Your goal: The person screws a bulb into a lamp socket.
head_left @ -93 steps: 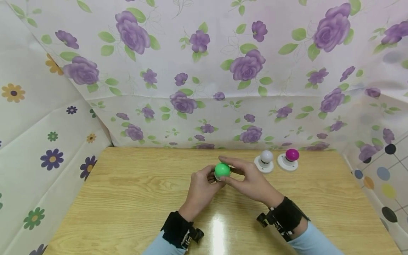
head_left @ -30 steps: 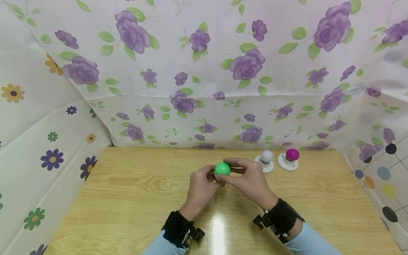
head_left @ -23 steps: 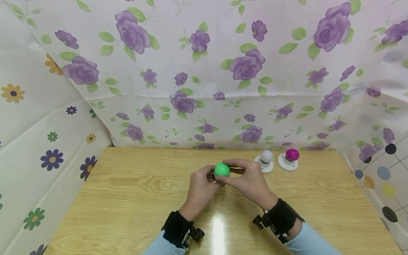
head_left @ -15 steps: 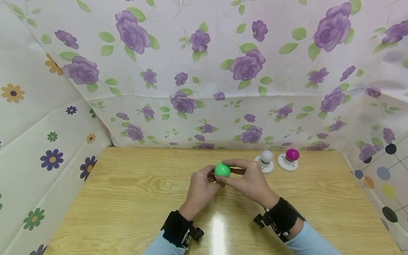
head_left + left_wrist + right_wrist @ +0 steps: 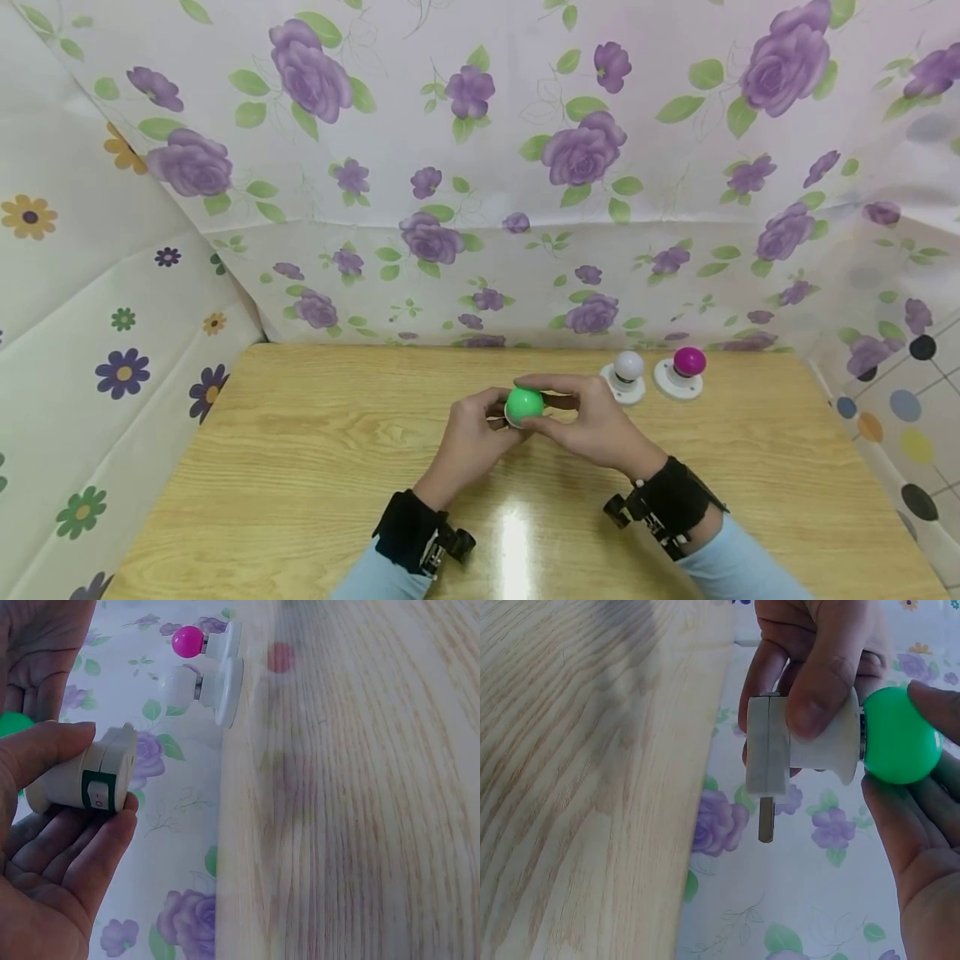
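Note:
My left hand [image 5: 472, 433] grips a white plug-in lamp socket [image 5: 817, 746] by its body, thumb on one side and fingers on the other. A green rocker switch [image 5: 99, 795] shows on its side in the left wrist view, and a flat metal prong [image 5: 766, 819] sticks out in the right wrist view. In the socket's mouth sits a round green bulb [image 5: 524, 406], a narrow strip of its metal cap showing. My right hand [image 5: 600, 421] pinches this bulb between thumb and fingers. Both hands are held above the middle of the wooden table.
At the table's [image 5: 315, 467] back right stand two round white lamp bases, one with a white bulb [image 5: 628, 365], the other with a magenta bulb [image 5: 689, 361]. A flowered cloth [image 5: 487, 167] hangs behind the table, with patterned sheets on both sides.
The right wrist swings slightly outward and the right fingers shift round the green bulb, to a pose like that of three seconds ago. The left hand keeps its grip on the socket.

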The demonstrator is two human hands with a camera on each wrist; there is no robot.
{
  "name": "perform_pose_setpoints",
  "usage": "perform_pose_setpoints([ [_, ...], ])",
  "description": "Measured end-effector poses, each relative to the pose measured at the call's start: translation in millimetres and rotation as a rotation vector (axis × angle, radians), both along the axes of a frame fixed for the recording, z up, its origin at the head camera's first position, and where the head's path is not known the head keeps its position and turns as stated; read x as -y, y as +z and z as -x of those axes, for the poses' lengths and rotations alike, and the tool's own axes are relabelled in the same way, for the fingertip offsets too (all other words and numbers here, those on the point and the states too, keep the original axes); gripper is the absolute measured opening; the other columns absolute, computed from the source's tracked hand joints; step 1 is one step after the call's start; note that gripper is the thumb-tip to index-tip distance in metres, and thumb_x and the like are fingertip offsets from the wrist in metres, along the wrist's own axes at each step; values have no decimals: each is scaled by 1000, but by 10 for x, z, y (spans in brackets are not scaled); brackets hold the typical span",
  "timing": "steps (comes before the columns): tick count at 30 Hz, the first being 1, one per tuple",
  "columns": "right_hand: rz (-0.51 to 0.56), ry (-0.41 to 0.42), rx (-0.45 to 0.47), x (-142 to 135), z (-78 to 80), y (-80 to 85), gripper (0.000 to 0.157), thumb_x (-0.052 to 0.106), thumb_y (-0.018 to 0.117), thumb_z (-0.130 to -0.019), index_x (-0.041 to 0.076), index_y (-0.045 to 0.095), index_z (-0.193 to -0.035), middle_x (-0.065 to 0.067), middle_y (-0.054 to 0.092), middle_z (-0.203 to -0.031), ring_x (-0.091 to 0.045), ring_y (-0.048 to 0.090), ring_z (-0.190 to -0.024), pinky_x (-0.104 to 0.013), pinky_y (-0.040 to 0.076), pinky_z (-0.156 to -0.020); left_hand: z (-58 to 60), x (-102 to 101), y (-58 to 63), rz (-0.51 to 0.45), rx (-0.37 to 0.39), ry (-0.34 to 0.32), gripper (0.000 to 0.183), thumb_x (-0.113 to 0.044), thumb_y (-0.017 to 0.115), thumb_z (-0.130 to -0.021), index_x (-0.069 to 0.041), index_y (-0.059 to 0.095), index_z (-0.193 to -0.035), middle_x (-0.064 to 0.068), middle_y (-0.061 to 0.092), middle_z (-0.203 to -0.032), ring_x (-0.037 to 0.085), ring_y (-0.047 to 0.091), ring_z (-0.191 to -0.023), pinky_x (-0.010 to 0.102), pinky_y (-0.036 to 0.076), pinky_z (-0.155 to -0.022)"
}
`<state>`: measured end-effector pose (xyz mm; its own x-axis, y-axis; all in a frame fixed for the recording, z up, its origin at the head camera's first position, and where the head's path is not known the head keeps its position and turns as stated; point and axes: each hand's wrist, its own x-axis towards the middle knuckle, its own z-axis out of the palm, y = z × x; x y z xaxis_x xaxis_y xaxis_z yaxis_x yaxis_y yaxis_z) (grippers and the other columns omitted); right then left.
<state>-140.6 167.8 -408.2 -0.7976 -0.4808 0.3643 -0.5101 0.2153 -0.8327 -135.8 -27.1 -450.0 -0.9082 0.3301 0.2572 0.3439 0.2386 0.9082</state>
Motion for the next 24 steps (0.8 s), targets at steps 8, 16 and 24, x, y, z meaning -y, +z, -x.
perform_pose_setpoints([
  [8, 15, -29, -14, 9, 11, -37, 43, 22, 71, -82, 25, 59, -124, 3, 59, -121, -16, 56, -107, -34, 47, -84, -23, -29, 9, 17, -9, 60, 42, -37, 70, -81, -17, 60, -117, -5, 60, -109, 7, 57, -97, 26, 48, -80],
  [16, 100, -166, -46, 114, -31, -98, 43, 22, 76, -77, 20, 64, -118, 2, 61, -116, -15, 57, -105, -33, 49, -80, -39, -52, -5, 4, -60, 149, 36, -30, 71, -81, -14, 62, -112, -3, 62, -103, 7, 59, -91, 24, 49, -76],
  [24, 106, -226, -91, 176, -53, -141, 46, 25, 77, -76, 14, 63, -119, 4, 60, -117, -14, 56, -107, -32, 48, -83, -37, -62, -8, -6, -98, 191, 39, -26, 73, -81, -9, 61, -113, 2, 62, -104, 9, 60, -91, 23, 48, -76],
])
